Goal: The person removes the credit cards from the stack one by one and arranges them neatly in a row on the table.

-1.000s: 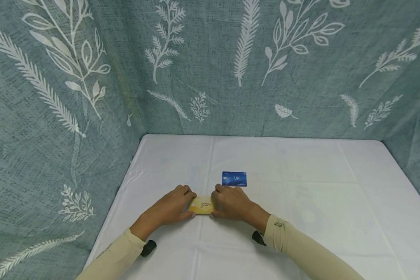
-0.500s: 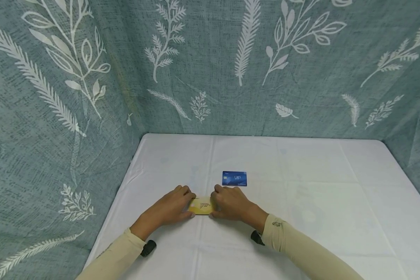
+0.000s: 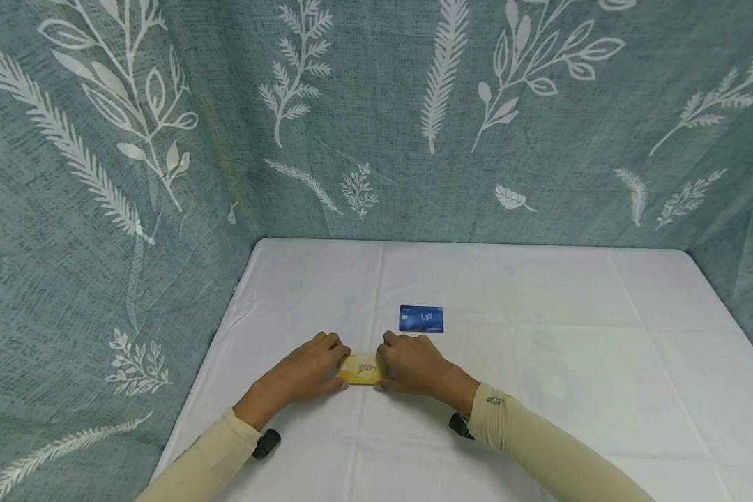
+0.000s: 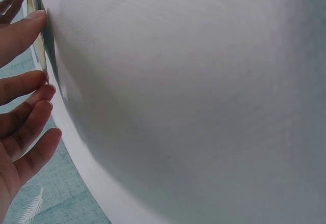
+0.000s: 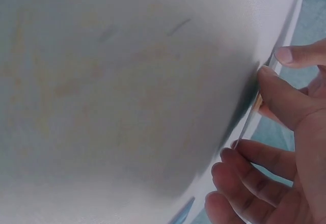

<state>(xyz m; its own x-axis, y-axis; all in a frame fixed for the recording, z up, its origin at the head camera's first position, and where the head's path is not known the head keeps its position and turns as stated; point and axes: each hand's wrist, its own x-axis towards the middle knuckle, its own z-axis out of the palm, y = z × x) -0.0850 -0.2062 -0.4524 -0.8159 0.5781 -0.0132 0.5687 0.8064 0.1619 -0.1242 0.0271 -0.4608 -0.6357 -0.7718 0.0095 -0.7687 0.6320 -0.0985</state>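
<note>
A yellow card with dark script lettering lies between both hands, low over the white table. My left hand pinches its left end, thumb on the near edge and fingers at the far edge. My right hand grips the right end the same way, covering that part of the card. Both wrist views show the card almost edge-on, with a shadow on the cloth beside it. Just beyond the right hand, a blue card marked VIP lies flat on the table.
A white cloth covers the table. Behind it and at the left hangs a teal curtain with white leaf prints. Dark wrist cameras show below both wrists.
Both hands keep their hold on the yellow card and stay nearly still. The blue card has not moved on the table; the head view has shifted very slightly.
</note>
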